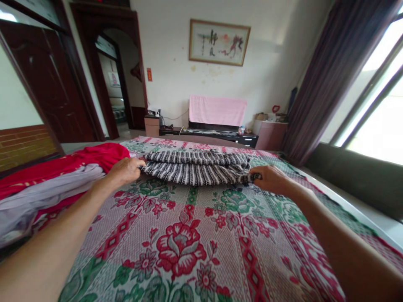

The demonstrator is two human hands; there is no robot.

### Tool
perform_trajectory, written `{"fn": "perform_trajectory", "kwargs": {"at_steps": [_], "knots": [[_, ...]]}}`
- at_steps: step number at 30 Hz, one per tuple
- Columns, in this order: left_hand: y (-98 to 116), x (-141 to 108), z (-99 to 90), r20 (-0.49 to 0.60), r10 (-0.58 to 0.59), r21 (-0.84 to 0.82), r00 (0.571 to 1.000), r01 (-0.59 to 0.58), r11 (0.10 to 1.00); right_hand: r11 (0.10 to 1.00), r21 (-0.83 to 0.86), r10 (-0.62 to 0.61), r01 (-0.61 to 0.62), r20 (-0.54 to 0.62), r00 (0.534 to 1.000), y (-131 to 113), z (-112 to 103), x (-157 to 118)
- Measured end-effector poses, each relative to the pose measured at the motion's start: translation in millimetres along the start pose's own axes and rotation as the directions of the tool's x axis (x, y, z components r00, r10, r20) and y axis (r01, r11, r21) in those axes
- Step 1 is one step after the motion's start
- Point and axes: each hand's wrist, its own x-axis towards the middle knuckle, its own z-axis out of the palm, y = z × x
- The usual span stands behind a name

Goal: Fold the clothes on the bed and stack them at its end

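A black-and-white striped knit garment (pixel 195 170) lies bunched and folded across the far part of a flowered bedspread (pixel 195 214). Its exact kind cannot be made out. My left hand (pixel 127 170) pinches the garment's left end, fingers closed on the fabric. On the opposite side my right hand (pixel 269 178) grips the right end, with a bit of dark knit poking out of the fist. Between the two hands the near edge of the cloth is pulled taut and bows slightly toward me.
A heap of red cloth (pixel 103 157) and pale grey cloth (pixel 78 178) rests at the left. Beyond the bed stands a low black cabinet (pixel 208 136) with a pink towel (pixel 217 110) above it. A dark sofa (pixel 355 178) runs along the right under the window.
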Motion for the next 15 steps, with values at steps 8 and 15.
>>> {"fn": "perform_trajectory", "kwargs": {"at_steps": [8, 15], "knots": [[-22, -9, -19.0, 0.508, 0.068, -0.179, 0.859, 0.028, 0.983, 0.955, 0.294, -0.135, -0.029, 0.521, 0.843, -6, -15, -17], [-23, -1, -14.8, 0.399, -0.049, -0.145, 0.916, 0.116, 0.983, 0.816, 0.48, 0.057, -0.323, 0.488, 0.871, 28, 7, -6]]}}
